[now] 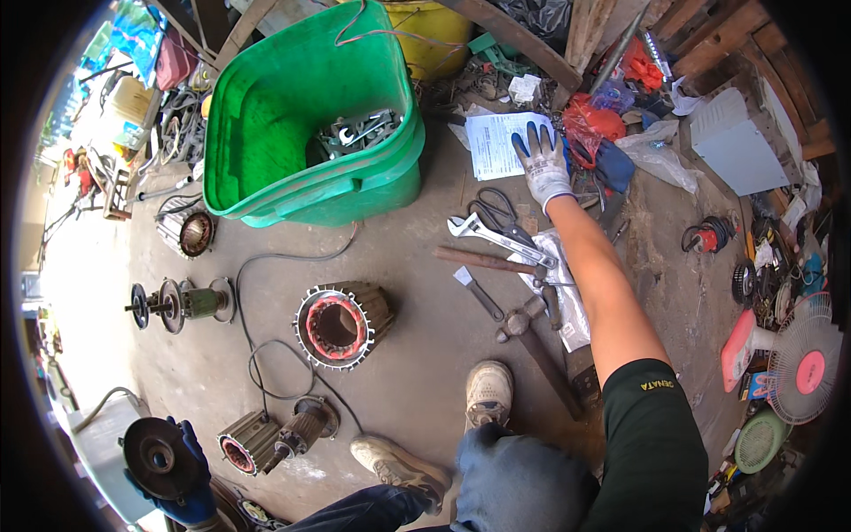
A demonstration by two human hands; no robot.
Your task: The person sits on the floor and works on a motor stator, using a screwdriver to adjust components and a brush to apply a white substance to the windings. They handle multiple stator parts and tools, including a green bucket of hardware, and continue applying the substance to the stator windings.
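Note:
At the lower left my left hand (197, 495), in a blue glove, grips a dark round motor end cover (142, 443) with a hole in its middle. My right hand (542, 167), in a white and blue glove, reaches far forward with its fingers spread. It overlaps the right edge of a printed sheet of paper (493, 146); whether it touches the sheet I cannot tell. Below it lie black scissors (495, 206), an adjustable wrench (501, 238) and a wooden-handled hammer (483, 258). A heavier hammer (541, 355) and a scraper-like tool (479, 293) lie nearer my feet.
A green bin (355, 191) holding metal tools stands at the far side. On the floor are a motor stator (377, 310), a rotor with discs (202, 303), another motor housing (248, 436) and a looping cable (251, 341). A fan (802, 359) and clutter line the right side.

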